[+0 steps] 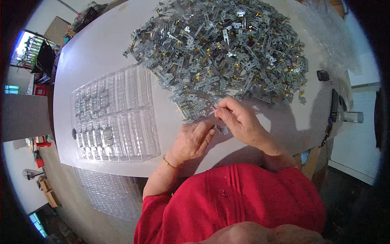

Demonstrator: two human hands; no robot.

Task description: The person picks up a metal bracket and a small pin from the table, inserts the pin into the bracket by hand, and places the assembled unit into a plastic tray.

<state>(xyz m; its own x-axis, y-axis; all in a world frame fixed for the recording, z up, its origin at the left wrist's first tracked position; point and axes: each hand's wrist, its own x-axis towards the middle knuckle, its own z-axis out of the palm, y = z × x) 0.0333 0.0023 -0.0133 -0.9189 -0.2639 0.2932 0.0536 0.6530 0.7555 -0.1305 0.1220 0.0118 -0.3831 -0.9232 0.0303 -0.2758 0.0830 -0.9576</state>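
Observation:
Close to the table's near edge my two hands are together, just below a big heap of small metal brackets (pixel 227 53). My left hand (pixel 191 142) has its fingers closed, and small metal brackets (pixel 219 129) stick out past its thumb tip. Thumb and forefinger of my right hand (pixel 243 124) are pinched a little above them; the bit between these fingertips is too small to make out. To the left lies a clear plastic tray (pixel 136 130) with long ribbed slots. Rows of metal brackets (pixel 95 140) fill its left slots.
The white table (pixel 174 156) carries everything. On its right side lie a small black object (pixel 322 75), a dark strap-like item (pixel 328 128) and a clear cylinder (pixel 353 117). Clear plastic film (pixel 329 36) sits at the far right. More clear trays (pixel 109 191) are stacked below the table's left edge.

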